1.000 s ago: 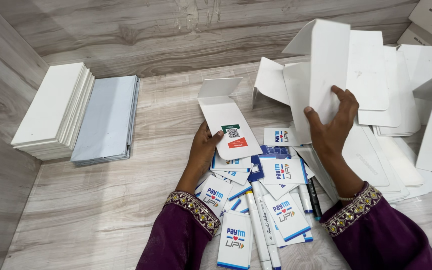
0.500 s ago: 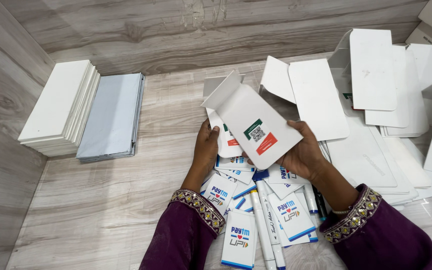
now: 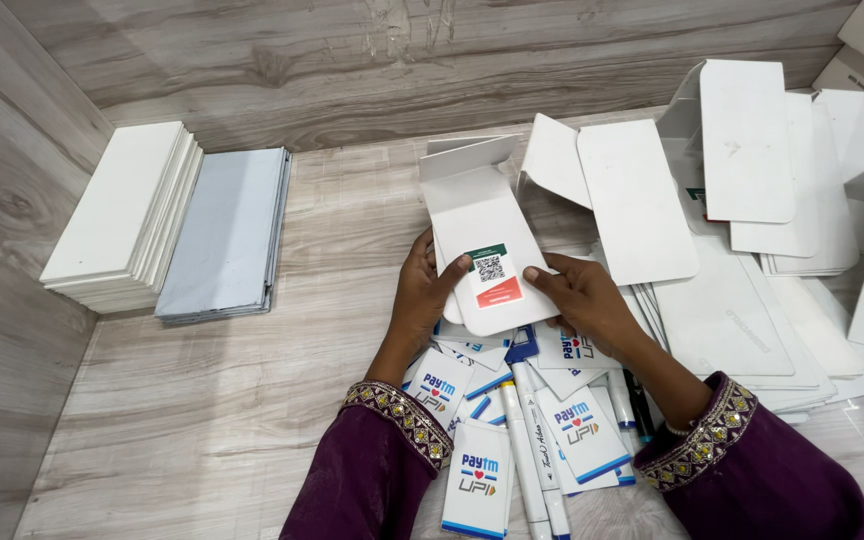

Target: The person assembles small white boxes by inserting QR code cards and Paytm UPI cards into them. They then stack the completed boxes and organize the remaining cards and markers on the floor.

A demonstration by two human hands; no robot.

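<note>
Nearest the person, two purple sleeves (image 3: 372, 480) with gold-embroidered cuffs come in from the bottom edge. Between and under the wrists lies a loose heap of small printed cards (image 3: 477, 478), white with blue edges, and among them several white marker pens (image 3: 524, 445) lying lengthwise, with a darker pen just inside the right wrist. Just past the heap, both hands meet on one white card sleeve (image 3: 480, 235) with a raised flap at its far end and a green, white and red sticker near its close end. The left hand (image 3: 424, 290) grips the sleeve's left edge, thumb on top by the sticker, fingers curled beneath. The right hand (image 3: 577, 298) holds the right edge, thumb tip pressed on the face beside the sticker, the other fingers hidden under it. A second sleeve of the same kind lies directly under the held one, its flap edge showing just beyond. To the right of the right hand, flat white sleeves (image 3: 727, 315) fan out across the wood-grain tabletop (image 3: 232, 400), overlapping; farther off on that side, more white sleeves (image 3: 747, 135) stand or lean with flaps open. Well to the left of the left hand, against the wall, sits a neat stack of white boards (image 3: 117, 215), and touching it on its near side a lower stack of pale grey sheets (image 3: 224, 232). Beyond everything, a wood-panel wall (image 3: 402, 60).
</note>
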